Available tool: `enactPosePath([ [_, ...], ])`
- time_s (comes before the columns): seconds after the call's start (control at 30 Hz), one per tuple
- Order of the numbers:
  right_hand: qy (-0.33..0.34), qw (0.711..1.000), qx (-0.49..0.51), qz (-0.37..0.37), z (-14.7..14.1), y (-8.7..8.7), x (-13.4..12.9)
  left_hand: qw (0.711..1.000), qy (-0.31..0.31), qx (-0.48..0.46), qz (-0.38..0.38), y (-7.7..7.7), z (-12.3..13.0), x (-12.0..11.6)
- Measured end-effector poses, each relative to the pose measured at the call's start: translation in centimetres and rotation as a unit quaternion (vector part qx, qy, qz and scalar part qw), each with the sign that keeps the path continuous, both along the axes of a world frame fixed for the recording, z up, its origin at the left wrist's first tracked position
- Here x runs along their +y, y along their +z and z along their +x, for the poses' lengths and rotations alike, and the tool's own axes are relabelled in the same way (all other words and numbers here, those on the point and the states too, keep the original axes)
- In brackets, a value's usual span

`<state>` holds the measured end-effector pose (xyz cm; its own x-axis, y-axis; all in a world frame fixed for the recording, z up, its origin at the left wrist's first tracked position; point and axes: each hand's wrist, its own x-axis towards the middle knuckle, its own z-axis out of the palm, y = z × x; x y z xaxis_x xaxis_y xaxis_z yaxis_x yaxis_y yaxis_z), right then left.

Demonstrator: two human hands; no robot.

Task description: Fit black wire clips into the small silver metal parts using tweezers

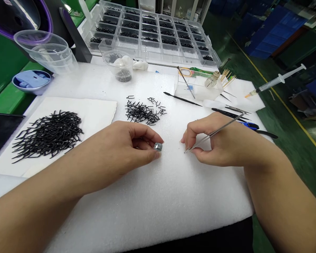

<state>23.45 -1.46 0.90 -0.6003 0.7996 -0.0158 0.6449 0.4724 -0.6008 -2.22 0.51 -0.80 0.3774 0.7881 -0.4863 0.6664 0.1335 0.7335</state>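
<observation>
The left hand (137, 147) pinches a small shiny metal piece (158, 147) between thumb and fingers, just above the white foam sheet (152, 203). The right hand (216, 140) grips slim metal tweezers (218, 131) like a pen, their tips pointing down and toward the left hand, near the foam but well apart from the metal piece.

Beyond the left hand, a small loose pile of bent black pins (142, 112) lies on the foam. A larger heap of black pins (52, 131) sits on a white paper (97, 105) to the left. Past these stand a clear cup (123, 74) with small grey bits in it and a divided clear box (151, 44), many of its compartments holding black pieces. On the right are a clear tray (200, 89), a small glass bottle (212, 80) with wooden sticks (228, 78) beside it, and a tilted syringe (275, 81).
</observation>
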Motion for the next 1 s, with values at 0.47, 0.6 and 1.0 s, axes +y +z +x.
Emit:
enactPosePath([
  [0.47,0.002,1.0,0.019,0.023,-0.6,-0.5,0.2,1.0,-0.005,0.004,0.009,0.2,0.2,0.0],
  [0.6,0.004,0.999,0.026,0.032,-1.0,-0.7,0.1,1.0,-0.021,0.01,0.02,0.2,0.1,-0.1],
  [1.0,-0.006,0.999,0.04,0.025,-0.7,-0.6,0.0,1.0,-0.004,0.027,0.006,0.9,0.6,-0.1],
])
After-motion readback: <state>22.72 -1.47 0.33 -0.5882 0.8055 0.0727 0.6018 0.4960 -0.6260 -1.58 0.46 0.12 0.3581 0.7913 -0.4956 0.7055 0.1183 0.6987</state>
